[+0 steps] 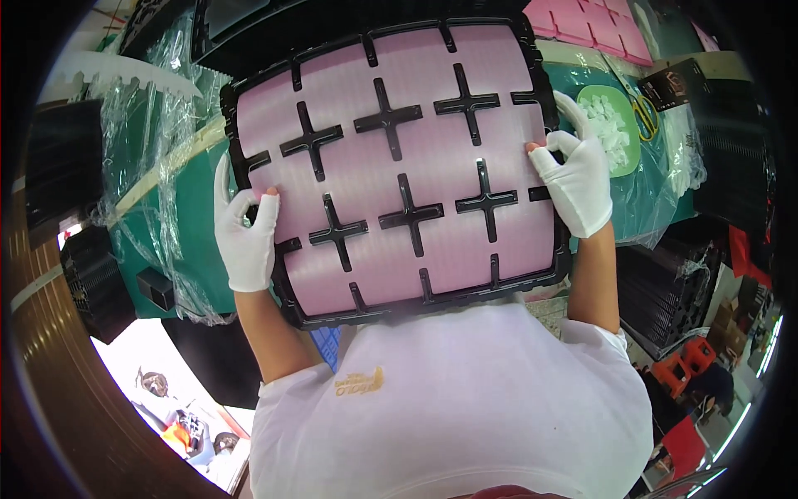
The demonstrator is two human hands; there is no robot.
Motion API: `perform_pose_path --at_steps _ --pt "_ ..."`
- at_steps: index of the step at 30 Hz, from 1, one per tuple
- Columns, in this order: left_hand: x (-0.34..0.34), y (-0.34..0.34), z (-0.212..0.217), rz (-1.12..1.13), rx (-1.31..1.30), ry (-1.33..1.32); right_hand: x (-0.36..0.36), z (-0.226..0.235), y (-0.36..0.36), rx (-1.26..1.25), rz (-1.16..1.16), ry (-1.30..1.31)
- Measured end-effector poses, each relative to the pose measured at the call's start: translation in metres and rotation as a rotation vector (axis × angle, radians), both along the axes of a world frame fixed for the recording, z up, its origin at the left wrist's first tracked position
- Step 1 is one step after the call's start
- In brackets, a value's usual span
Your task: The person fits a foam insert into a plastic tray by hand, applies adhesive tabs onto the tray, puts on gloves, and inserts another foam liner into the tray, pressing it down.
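Note:
I hold a black plastic tray (235, 133) up in front of my chest, tilted toward me. A pink sheet (428, 165) lines it, and black cross-shaped ridges show through its slots. My left hand (248, 245), in a white glove with the thumb tip bare, grips the left side. On the right side my right hand (580, 183), gloved the same way, grips the edge. Both thumbs rest on the pink sheet, while the fingers behind the rim are partly hidden.
A green table (191, 241) lies beneath, with clear plastic film (158, 166) at left. On the right are a green dish (629, 133) of small white pieces and yellow-handled scissors (644, 116). Black trays (669, 287) are stacked at right; pink sheets (594, 25) lie beyond.

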State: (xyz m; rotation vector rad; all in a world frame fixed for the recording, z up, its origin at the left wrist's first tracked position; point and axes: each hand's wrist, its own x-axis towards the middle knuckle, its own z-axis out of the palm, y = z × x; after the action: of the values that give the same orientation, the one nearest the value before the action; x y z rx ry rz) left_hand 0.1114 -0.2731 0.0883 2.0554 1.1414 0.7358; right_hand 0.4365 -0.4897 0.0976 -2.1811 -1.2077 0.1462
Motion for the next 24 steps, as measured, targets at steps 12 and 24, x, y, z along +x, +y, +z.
perform_pose_path --at_steps 12,24 --pt "-0.005 -0.010 0.012 0.020 -0.008 0.112 -0.008 -0.002 -0.003 -0.015 -0.110 0.002" --pt "-0.006 -0.019 0.013 0.044 -0.006 0.140 -0.006 0.002 -0.002 0.007 -0.096 0.090"
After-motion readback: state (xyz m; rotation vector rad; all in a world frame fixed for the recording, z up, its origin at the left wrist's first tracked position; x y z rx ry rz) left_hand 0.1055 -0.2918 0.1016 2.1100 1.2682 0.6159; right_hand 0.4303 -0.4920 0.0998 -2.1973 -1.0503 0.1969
